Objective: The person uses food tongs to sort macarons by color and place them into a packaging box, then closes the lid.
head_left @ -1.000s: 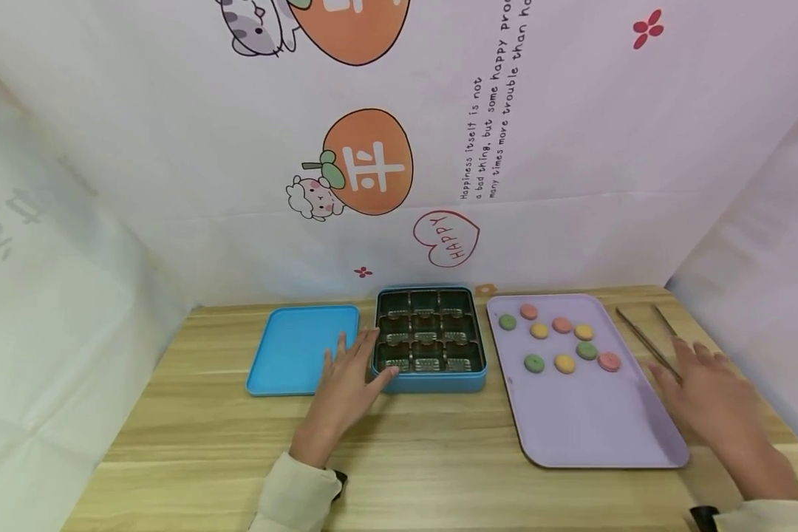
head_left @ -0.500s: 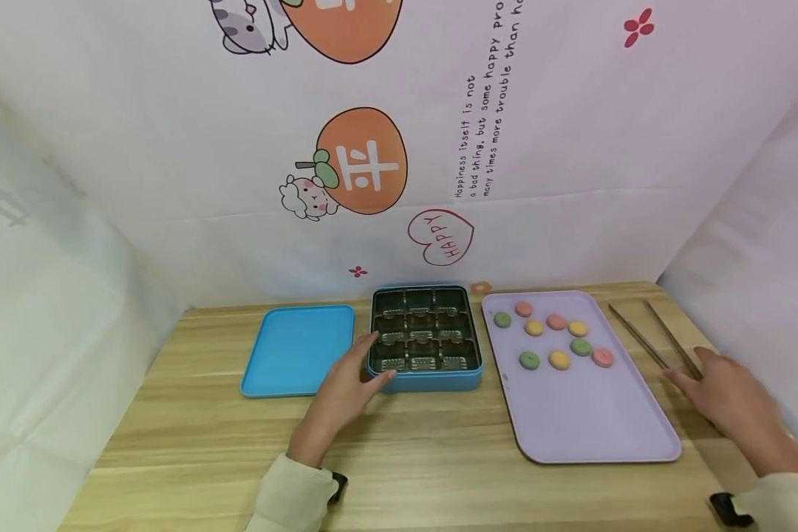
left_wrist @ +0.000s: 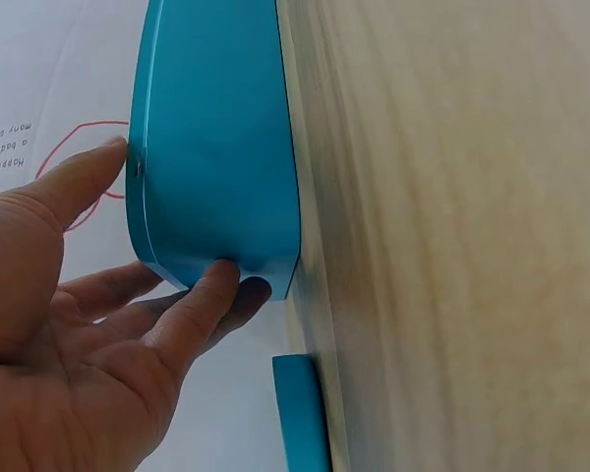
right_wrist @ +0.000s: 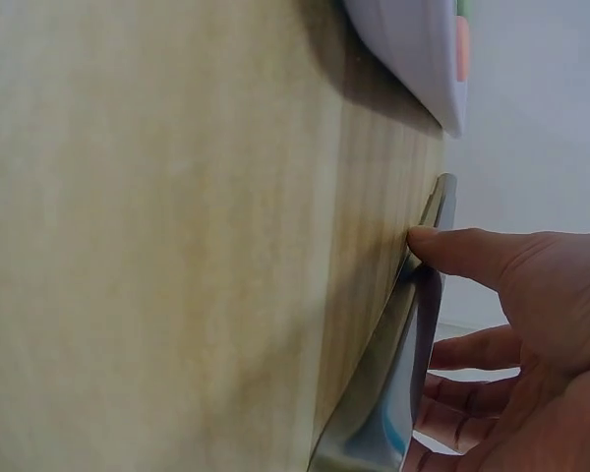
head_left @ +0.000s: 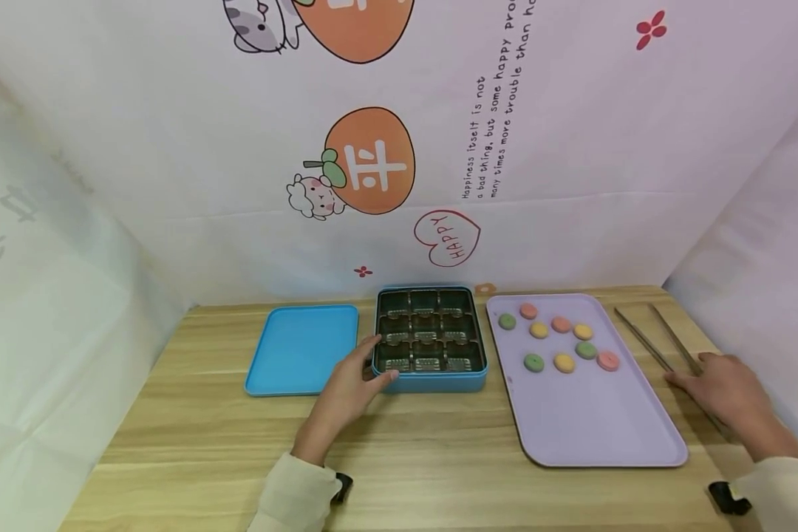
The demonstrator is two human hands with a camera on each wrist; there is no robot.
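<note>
The right hand (head_left: 731, 391) is narrowed on the metal tongs (right_wrist: 398, 364), thumb against one side and fingers along the other, while the tongs lie on the wooden table (head_left: 439, 458) right of the tray, their two tips parted and pointing to the far side. The left hand (head_left: 347, 386) is spread fairly wide around the near left corner of the blue box (head_left: 439, 383), its thumb at the near rim and its slightly bent fingers touching the left wall. Both forearms reach in from the near edge of the scene, the left angled toward the middle and the right entering from the near right corner; each wears a pale sleeve (head_left: 299, 491) and a black band (head_left: 728, 499). A dark insert (head_left: 426, 358) with nine compartments sits inside the box. Just left of the box lies the flat blue lid (head_left: 302, 351). The lilac tray (head_left: 598, 428) lies between the box and the tongs, with nine small round pieces (head_left: 561, 324), three each of green, pink and yellow, scattered over its far half. A printed white cloth (head_left: 558, 148) rises behind the far table edge, and a plain pale one (head_left: 765, 273) stands close on the right, beside the right hand.
</note>
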